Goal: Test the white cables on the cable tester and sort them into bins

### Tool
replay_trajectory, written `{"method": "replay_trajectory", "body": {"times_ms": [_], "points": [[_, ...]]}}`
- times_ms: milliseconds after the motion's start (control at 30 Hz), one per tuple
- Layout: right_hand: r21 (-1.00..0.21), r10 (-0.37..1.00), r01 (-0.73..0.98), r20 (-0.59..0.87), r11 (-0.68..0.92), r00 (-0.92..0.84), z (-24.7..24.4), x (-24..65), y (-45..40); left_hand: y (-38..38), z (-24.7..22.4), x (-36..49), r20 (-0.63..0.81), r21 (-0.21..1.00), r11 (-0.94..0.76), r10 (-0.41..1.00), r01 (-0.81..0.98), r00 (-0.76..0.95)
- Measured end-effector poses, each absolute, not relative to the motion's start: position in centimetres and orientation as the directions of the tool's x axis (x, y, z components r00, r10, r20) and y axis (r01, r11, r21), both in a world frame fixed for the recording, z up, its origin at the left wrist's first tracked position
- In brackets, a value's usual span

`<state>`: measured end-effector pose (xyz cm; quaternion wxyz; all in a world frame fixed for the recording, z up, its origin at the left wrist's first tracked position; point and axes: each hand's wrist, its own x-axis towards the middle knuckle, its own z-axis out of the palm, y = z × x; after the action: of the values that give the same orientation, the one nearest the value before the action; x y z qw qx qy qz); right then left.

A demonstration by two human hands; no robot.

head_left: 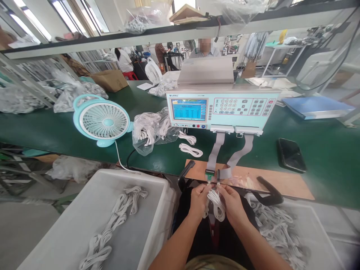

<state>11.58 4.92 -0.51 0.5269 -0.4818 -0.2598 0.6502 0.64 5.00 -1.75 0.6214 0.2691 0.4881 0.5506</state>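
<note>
A coiled white cable point(217, 205) hangs between my two hands, over my lap. My left hand point(200, 198) pinches one end of it, right below a small green circuit board point(209, 176) on a grey ribbon cable point(216, 152). The other end is pinched in my right hand point(231, 198), below a dark connector point(218, 175) on the second ribbon cable point(241, 152). Whether the plugs are fully seated is too small to tell. Both ribbon cables run up to the front of a light-blue cable tester point(219, 110) with a lit screen.
Two coiled cables point(190, 150) and a bag of cables point(147, 129) lie left of the tester, near a blue fan point(104, 119). A phone point(291, 153) rests at right. White bins point(153, 183) with coiled cables flank my legs. Chair armrests point(268, 193) are close by.
</note>
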Motion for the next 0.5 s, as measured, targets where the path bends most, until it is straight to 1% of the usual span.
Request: {"method": "replay_trajectory", "body": {"times_ms": [133,267,367,433,500], "points": [[-0.839,0.932,-0.437,-0.362,-0.322,0.008,-0.64,11.67,4.92,5.11,-2.34,0.93,-0.312,0.873,0.237,0.943,-0.425,-0.115],[-0.849,0.926,-0.400,-0.378,-0.345,0.002,-0.81,11.88,4.85,5.17,-2.66,1.08,-0.283,0.917,0.215,0.944,-0.335,-0.169],[-0.842,0.910,-0.380,-0.414,-0.382,0.001,-0.69,12.02,4.93,5.42,-2.54,1.07,-0.251,0.918,0.188,0.957,-0.350,-0.144],[-0.822,0.900,-0.398,-0.435,-0.407,-0.021,-0.53,12.05,5.05,5.70,-2.42,1.12,-0.211,0.915,0.157,0.971,-0.372,-0.111],[-0.802,0.894,-0.419,-0.446,-0.425,-0.052,-0.37,12.05,5.13,5.96,-2.40,1.24,-0.182,0.927,0.133,0.977,-0.352,-0.109]]}}
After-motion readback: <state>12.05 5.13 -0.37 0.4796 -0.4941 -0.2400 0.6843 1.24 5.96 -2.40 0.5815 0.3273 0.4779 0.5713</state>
